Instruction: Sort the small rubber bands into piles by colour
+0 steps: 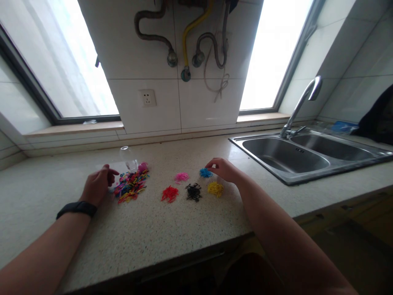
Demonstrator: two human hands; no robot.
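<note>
A heap of mixed-colour small rubber bands (pixel 131 185) lies on the left of the counter. My left hand (pixel 100 182) rests at the heap's left edge, fingers loosely apart and nothing visible in them. Sorted by colour, small piles sit to the right: pink bands (pixel 181 176), red bands (pixel 170 194), black bands (pixel 193 191), yellow bands (pixel 215 189) and blue bands (pixel 205 172). Over the blue pile, my right hand (pixel 223 169) has its fingertips pinched together at the pile's upper right edge. Whatever is between those fingertips is too small to tell.
Behind the mixed heap lies a clear plastic container (pixel 129 159), tilted towards me. A steel double sink (pixel 285 153) with a faucet (pixel 302 106) is set into the counter (pixel 147 237) on the right. Hoses and a socket (pixel 147 98) are on the tiled wall.
</note>
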